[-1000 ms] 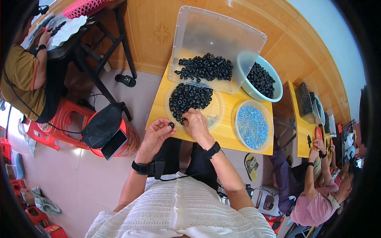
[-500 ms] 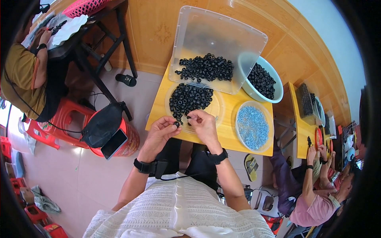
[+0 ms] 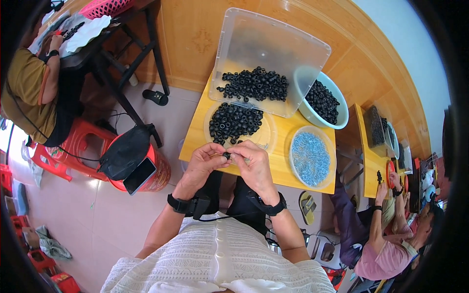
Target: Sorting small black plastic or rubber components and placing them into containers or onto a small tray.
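Observation:
My left hand [image 3: 202,167] and my right hand [image 3: 253,166] meet over the table's near edge, fingertips pinched together. Between them is a small round black ring-like part [image 3: 226,155], partly covered by the fingers; whether the right fingers hold a second piece is hidden. Just beyond my fingertips, many similar black parts [image 3: 234,121] lie heaped in a shallow round clear tray [image 3: 267,132]. To the right, a round clear dish [image 3: 333,149] holds a mass of small clear-blue pieces [image 3: 310,158].
Behind the tray leans a clear plastic bin [image 3: 273,41] with more black parts. A pale blue basin [image 3: 344,105] of black parts stands at the back right. Red bucket [image 3: 159,178] with a phone [image 3: 139,176] is at left; co-workers sit on both sides.
My hands have come together; the right one has moved left from the heap to the black part in my left fingers. The co-workers' hands have shifted slightly.

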`<state>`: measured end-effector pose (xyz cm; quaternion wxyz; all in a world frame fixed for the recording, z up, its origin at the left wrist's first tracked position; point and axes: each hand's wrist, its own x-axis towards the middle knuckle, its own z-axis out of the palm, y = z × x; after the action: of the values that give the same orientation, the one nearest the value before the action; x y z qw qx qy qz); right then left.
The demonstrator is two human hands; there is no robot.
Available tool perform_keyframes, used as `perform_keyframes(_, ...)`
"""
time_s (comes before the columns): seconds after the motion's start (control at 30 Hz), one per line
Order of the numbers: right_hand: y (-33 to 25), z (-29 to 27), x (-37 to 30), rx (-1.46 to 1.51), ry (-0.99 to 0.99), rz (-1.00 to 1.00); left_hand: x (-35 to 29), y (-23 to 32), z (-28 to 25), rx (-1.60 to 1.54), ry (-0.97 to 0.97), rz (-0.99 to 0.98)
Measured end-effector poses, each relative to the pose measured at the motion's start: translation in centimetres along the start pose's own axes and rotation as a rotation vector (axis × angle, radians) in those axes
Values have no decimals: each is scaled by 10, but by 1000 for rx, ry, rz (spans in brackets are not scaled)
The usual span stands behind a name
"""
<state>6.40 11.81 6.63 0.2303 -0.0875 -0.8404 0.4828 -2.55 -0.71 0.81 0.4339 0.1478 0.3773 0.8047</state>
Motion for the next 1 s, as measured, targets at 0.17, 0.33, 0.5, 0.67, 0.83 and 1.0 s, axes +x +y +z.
perform_keyframes(0.17, -4, 6, -4, -182, 21, -70, 0, -4, 0, 76, -20, 49)
perform_keyframes(0.33, -9, 8, -6, -319, 33, -63, -1, -9, 2, 131, -22, 111)
perform_keyframes(0.5, -7, 13, -6, -445, -3, -34, 0, -18, 4, 262, 70, 207)
perform_keyframes(0.67, -2, 2, -4, -248, -9, 11, -3, -13, 9, 236, 51, 194)
perform_keyframes(0.83, -11, -13, -3, -35, 55, 113, -2, -15, 4, 104, -34, 111)
perform_keyframes(1.0, -17, -14, -3, -134, 33, 20, -1, -13, 6, 29, -88, 111)
